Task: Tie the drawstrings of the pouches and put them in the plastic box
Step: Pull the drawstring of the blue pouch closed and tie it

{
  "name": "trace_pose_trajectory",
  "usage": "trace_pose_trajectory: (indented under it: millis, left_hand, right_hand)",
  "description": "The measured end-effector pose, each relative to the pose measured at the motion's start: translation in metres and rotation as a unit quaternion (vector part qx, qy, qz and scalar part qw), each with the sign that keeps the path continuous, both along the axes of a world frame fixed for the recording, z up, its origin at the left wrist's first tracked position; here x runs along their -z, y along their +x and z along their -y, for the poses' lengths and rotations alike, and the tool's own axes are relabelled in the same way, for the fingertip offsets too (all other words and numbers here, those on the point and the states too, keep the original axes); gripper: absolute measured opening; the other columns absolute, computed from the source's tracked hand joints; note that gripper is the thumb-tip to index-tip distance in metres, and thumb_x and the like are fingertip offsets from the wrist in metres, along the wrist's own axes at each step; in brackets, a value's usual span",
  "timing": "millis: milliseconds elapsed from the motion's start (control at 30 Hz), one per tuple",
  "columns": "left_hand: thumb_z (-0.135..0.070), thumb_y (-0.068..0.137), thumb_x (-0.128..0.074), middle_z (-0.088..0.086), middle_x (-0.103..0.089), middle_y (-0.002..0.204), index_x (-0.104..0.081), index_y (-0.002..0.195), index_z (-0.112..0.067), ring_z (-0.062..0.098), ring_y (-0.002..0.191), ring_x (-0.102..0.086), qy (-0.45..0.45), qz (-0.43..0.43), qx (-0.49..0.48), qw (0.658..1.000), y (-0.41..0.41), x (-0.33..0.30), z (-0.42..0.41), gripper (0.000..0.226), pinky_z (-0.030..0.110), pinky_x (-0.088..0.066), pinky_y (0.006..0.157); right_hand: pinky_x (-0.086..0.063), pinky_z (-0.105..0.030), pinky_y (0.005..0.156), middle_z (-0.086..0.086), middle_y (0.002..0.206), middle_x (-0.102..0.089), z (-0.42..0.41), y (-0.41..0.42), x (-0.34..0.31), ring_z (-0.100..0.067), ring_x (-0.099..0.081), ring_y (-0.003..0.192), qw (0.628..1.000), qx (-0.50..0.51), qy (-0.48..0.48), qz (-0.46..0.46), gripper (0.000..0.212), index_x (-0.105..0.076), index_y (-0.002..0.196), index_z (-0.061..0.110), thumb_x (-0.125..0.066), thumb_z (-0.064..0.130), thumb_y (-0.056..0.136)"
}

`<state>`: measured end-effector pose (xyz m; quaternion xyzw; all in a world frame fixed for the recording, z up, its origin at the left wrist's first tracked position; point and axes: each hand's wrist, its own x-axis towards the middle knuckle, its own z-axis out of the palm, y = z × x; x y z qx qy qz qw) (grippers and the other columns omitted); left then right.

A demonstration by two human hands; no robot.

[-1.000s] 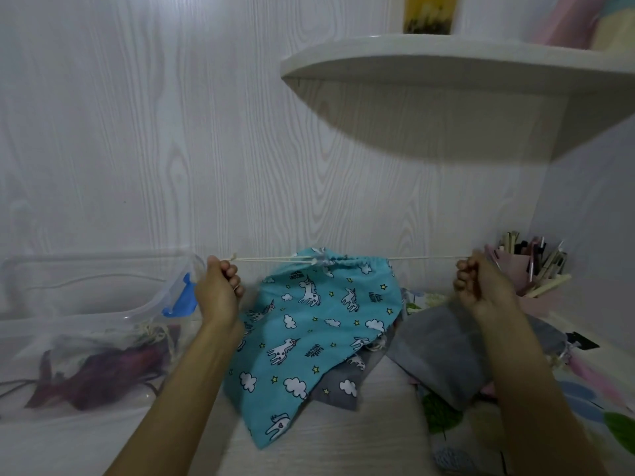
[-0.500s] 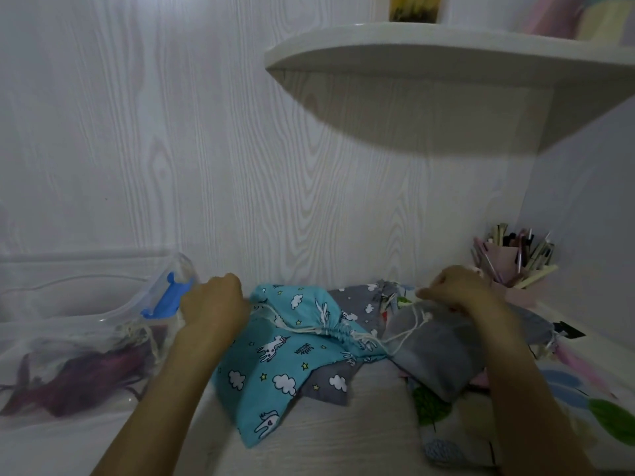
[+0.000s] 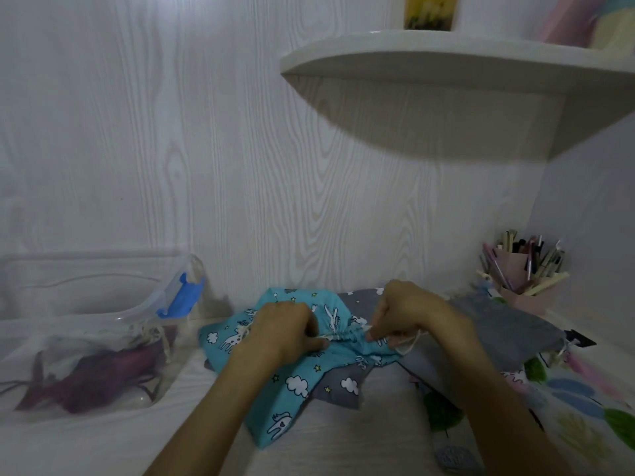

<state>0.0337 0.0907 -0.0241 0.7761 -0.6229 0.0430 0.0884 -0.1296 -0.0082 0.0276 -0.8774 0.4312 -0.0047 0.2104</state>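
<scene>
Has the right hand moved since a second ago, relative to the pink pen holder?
Yes. The right hand has come inward and down, away from the pen holder, to the teal pouch mouth near the left hand.

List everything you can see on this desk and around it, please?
unicorn pouch: one, turquoise, desk centre, neck gathered
grey pouches: at least two, under and right of it
drawstring: cream, loose by the right hand
plastic box: one, clear with blue latch, left
purple pouch: one, inside the box
pen holder: one, pink, right rear
shelf: one, white, upper right
left hand: pinching the gathered neck
right hand: pinching the gathered neck
</scene>
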Motion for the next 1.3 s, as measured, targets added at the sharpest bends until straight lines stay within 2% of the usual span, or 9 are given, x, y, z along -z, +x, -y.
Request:
trace_pose_trajectory:
  millis: [133, 333, 533, 733, 833, 967, 1067, 1167, 1300]
  left_hand:
    - [-0.047, 0.090, -0.053, -0.001, -0.071, 0.085, -0.068, 0.083, -0.017, 0.016, 0.078, -0.064, -0.051, 0.006, 0.033, 0.998, 0.005, 0.004, 0.002, 0.034, 0.026, -0.045, 0.072]
    - [-0.041, 0.097, -0.041, -0.006, -0.058, 0.061, -0.056, 0.069, -0.026, 0.012, 0.057, -0.052, -0.133, -0.169, 0.046, 0.975, 0.019, -0.009, -0.007, 0.035, 0.027, -0.040, 0.060]
    - [-0.045, 0.097, -0.040, -0.006, -0.044, 0.054, -0.060, 0.072, -0.024, 0.010, 0.051, -0.040, -0.206, -0.193, -0.017, 0.959, 0.023, -0.015, -0.009, 0.039, 0.027, -0.032, 0.056]
    - [-0.045, 0.096, -0.043, -0.008, -0.042, 0.049, -0.058, 0.067, -0.027, 0.007, 0.047, -0.037, -0.220, -0.196, -0.036, 0.955, 0.028, -0.023, -0.013, 0.037, 0.026, -0.029, 0.052]
    - [-0.044, 0.097, -0.041, -0.009, -0.047, 0.052, -0.056, 0.068, -0.026, 0.007, 0.052, -0.044, -0.209, -0.142, -0.057, 0.966, 0.029, -0.022, -0.012, 0.037, 0.027, -0.031, 0.053]
    - [-0.039, 0.099, -0.035, -0.001, -0.057, 0.068, -0.056, 0.077, -0.011, 0.018, 0.068, -0.052, -0.218, -0.115, -0.033, 0.969, 0.031, -0.019, -0.012, 0.042, 0.034, -0.038, 0.062]
    - [-0.031, 0.101, -0.029, -0.002, -0.050, 0.079, -0.051, 0.082, -0.012, 0.018, 0.082, -0.043, -0.175, -0.119, 0.025, 0.977, 0.026, -0.027, -0.016, 0.034, 0.032, -0.032, 0.072]
    - [-0.028, 0.101, -0.030, -0.005, -0.048, 0.095, -0.050, 0.096, -0.018, 0.013, 0.094, -0.036, -0.124, -0.099, 0.075, 0.984, 0.014, -0.041, -0.019, 0.023, 0.029, -0.033, 0.084]
    - [-0.034, 0.098, -0.041, -0.011, -0.044, 0.106, -0.056, 0.108, -0.023, 0.009, 0.105, -0.033, -0.099, -0.065, 0.100, 0.988, 0.006, -0.055, -0.026, 0.021, 0.029, -0.032, 0.096]
  right_hand:
    - [-0.046, -0.012, 0.048, 0.002, 0.063, -0.068, 0.003, -0.005, -0.007, 0.002, -0.059, 0.045, 0.985, -0.046, 0.030, 0.164, 0.016, -0.073, 0.095, 0.005, -0.070, 0.015, 0.083]
    - [-0.056, -0.020, 0.058, -0.004, 0.063, -0.071, 0.015, -0.015, -0.005, -0.007, -0.063, 0.051, 0.979, -0.026, -0.023, 0.203, 0.010, -0.076, 0.082, 0.012, -0.077, 0.019, 0.076]
    - [-0.056, -0.021, 0.064, -0.011, 0.073, -0.073, 0.015, -0.026, -0.016, -0.012, -0.065, 0.060, 0.971, -0.072, 0.092, 0.210, 0.017, -0.076, 0.087, 0.005, -0.074, 0.019, 0.078]
    - [-0.040, -0.012, 0.044, 0.007, 0.044, -0.057, 0.033, -0.038, -0.011, -0.002, -0.047, 0.040, 0.967, 0.014, 0.066, 0.247, 0.013, -0.071, 0.076, 0.007, -0.068, 0.017, 0.084]
    - [-0.040, -0.012, 0.046, 0.000, 0.051, -0.057, 0.037, -0.028, -0.005, -0.004, -0.047, 0.042, 0.970, 0.056, 0.063, 0.228, 0.015, -0.070, 0.075, 0.008, -0.068, 0.020, 0.084]
    - [-0.042, -0.025, 0.070, 0.001, 0.080, -0.060, 0.033, -0.010, -0.003, -0.012, -0.057, 0.074, 0.963, 0.047, -0.016, 0.265, 0.014, -0.064, 0.093, 0.013, -0.063, 0.026, 0.088]
    - [-0.038, -0.021, 0.059, 0.004, 0.064, -0.053, 0.016, -0.003, -0.012, -0.008, -0.047, 0.056, 0.944, -0.043, -0.002, 0.327, 0.025, -0.058, 0.105, 0.018, -0.066, 0.030, 0.085]
    - [-0.036, -0.014, 0.053, 0.006, 0.060, -0.051, -0.003, 0.009, -0.016, 0.000, -0.044, 0.047, 0.951, -0.139, -0.020, 0.275, 0.039, -0.059, 0.112, 0.027, -0.075, 0.031, 0.076]
    - [-0.038, -0.011, 0.059, 0.018, 0.072, -0.060, -0.018, 0.029, -0.006, 0.005, -0.054, 0.062, 0.958, -0.188, -0.012, 0.215, 0.035, -0.068, 0.109, 0.028, -0.075, 0.036, 0.076]
